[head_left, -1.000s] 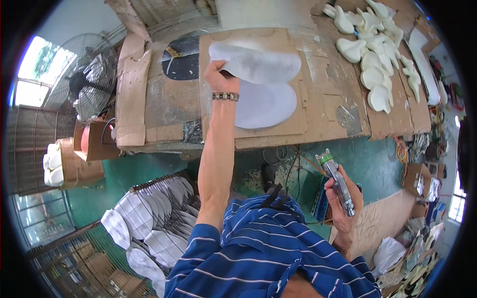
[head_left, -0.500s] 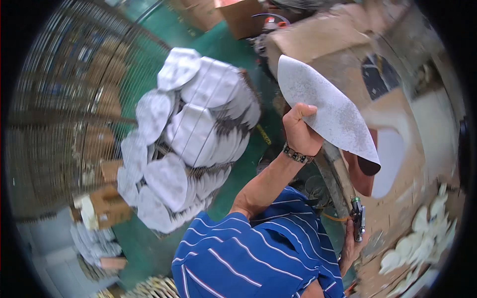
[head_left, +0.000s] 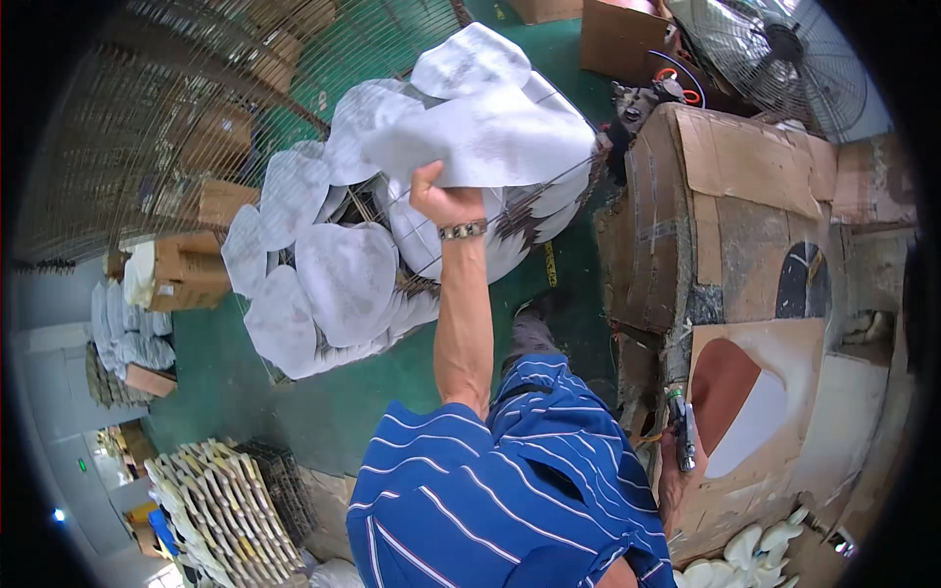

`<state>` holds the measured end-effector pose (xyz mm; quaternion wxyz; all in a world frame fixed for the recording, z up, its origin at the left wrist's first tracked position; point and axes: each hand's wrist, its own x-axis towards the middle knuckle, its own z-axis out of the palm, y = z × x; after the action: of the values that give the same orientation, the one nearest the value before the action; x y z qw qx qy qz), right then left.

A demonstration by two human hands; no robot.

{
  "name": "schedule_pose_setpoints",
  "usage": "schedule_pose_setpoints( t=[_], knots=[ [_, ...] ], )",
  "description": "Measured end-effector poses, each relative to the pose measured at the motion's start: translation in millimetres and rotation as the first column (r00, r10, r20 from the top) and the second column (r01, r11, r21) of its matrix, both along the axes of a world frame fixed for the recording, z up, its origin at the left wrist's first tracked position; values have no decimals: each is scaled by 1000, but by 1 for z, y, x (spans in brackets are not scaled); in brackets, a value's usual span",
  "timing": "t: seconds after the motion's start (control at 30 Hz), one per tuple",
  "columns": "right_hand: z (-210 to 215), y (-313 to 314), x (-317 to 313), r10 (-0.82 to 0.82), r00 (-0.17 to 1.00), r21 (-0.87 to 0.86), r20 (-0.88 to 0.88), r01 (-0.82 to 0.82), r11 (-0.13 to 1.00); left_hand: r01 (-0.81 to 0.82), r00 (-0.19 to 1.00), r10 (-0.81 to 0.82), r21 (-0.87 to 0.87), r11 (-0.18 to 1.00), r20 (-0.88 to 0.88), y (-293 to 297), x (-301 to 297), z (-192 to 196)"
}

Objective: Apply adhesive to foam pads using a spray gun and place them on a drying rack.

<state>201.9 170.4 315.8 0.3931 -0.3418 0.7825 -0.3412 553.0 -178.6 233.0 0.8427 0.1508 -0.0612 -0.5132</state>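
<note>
Left grip (head_left: 451, 204): closed on the lower edge of a big white sheet (head_left: 510, 132), thumb over the top, other fingers mostly out of sight beneath.
White sheet: right there at upper centre, held out over the pile, rounded and faintly grey in patches; cannot tell whether touching anything below.
Pile (head_left: 345, 279): crowded with more white sheets, overlapping in layers from left of centre up to upper centre, crossed by thin wires.
Right grip (head_left: 670, 468): wrapped round a metal tool (head_left: 687, 446), right of lower centre, near the edge of the surface.
Metal tool: pointing up the frame, showing green at the upper end.
Surface (head_left: 740, 225): clad in worn cardboard, all down the right side, carrying a red-brown piece (head_left: 723, 382) against a white piece (head_left: 755, 421) at lower right.
Fan (head_left: 784, 44): caged in wire, tucked into the upper right.
Shirt (head_left: 490, 490): blue with white stripes, across lower centre.
</note>
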Motion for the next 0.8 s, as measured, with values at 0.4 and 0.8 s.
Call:
schedule_pose_setpoints(
  t=[0.4,0.8],
  knots=[
    [-5,-27,11,60,998,45,24,-61,997,19,916,195,522,853,-352,91,43,-267],
    [-25,14,-4,-24,989,-103,-146,9,995,592,806,-560,317,741,-194,127,-2,-313]
  ],
)
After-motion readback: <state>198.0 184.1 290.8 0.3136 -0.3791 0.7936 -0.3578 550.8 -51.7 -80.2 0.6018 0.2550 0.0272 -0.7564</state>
